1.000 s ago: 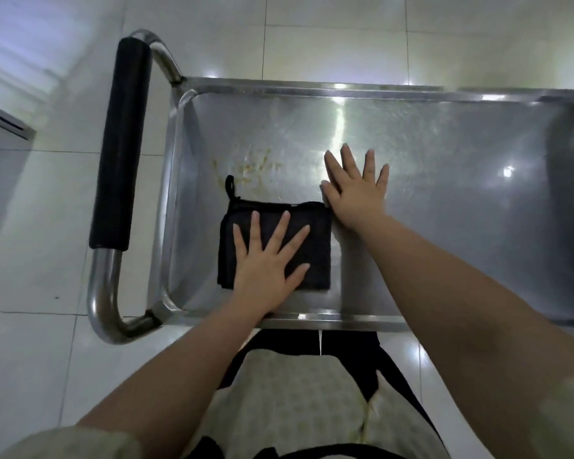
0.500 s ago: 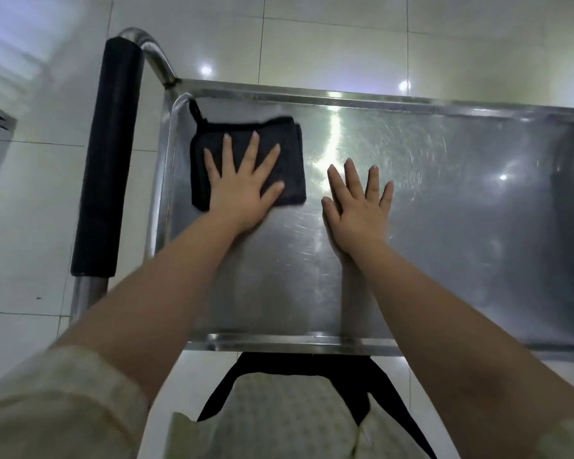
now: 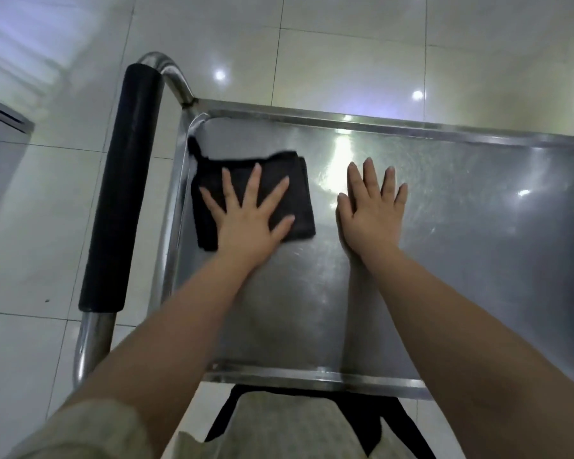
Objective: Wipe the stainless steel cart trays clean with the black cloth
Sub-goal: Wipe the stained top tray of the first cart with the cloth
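The stainless steel cart tray (image 3: 461, 246) fills the middle and right of the head view. A folded black cloth (image 3: 295, 190) lies flat on the tray near its far left corner, with a small loop sticking out toward that corner. My left hand (image 3: 249, 217) presses down on the cloth with fingers spread and straight. My right hand (image 3: 371, 210) rests flat on the bare steel just right of the cloth, fingers straight, holding nothing.
The cart's push handle with a black foam grip (image 3: 120, 187) runs along the tray's left side. A raised steel rim (image 3: 312, 376) borders the tray on the near side. White floor tiles (image 3: 345, 51) surround the cart.
My left hand pushed the cloth from the near left of the tray up to the far left corner, then drew it slightly back. The brownish stain is no longer visible. My right hand stayed flat.
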